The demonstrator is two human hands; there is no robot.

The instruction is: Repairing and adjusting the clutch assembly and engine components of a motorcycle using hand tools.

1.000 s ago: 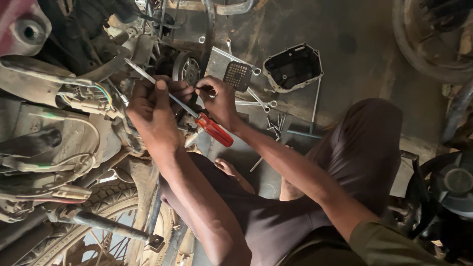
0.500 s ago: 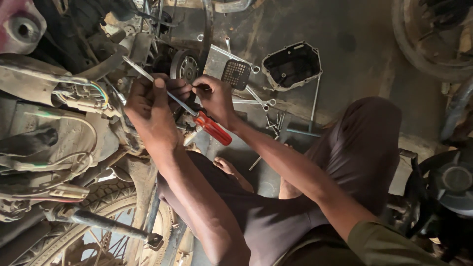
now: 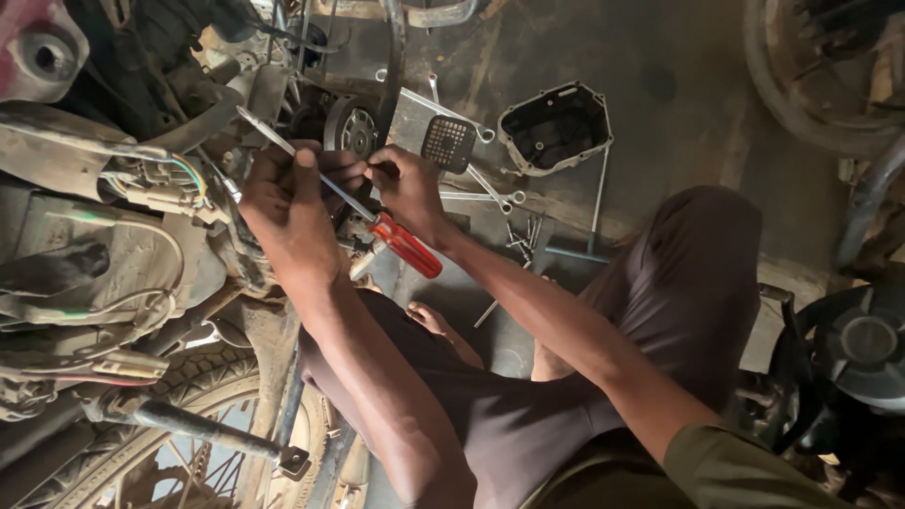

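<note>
My left hand [image 3: 283, 203] is closed around the metal shaft of a red-handled screwdriver [image 3: 405, 247]. The tip sticks out up-left past my fingers, towards the motorcycle's wiring [image 3: 165, 184]. My right hand [image 3: 407, 188] is just right of it, fingertips pinched together on something small that I cannot make out, close to a round engine part [image 3: 353, 127]. The red handle hangs below my right wrist. Both hands work against the side of the motorcycle engine.
A black engine cover [image 3: 556, 127] lies open on the concrete floor, with a perforated dark plate [image 3: 448, 141] and several spanners [image 3: 490, 193] beside it. A spoked wheel [image 3: 198, 443] is at lower left. My knee [image 3: 702, 245] and foot [image 3: 434, 320] are below the hands. Another machine [image 3: 863, 349] stands at right.
Both hands stay at the same spot on the engine with only slight finger movement. The screwdriver keeps its slant. The view has shifted a little.
</note>
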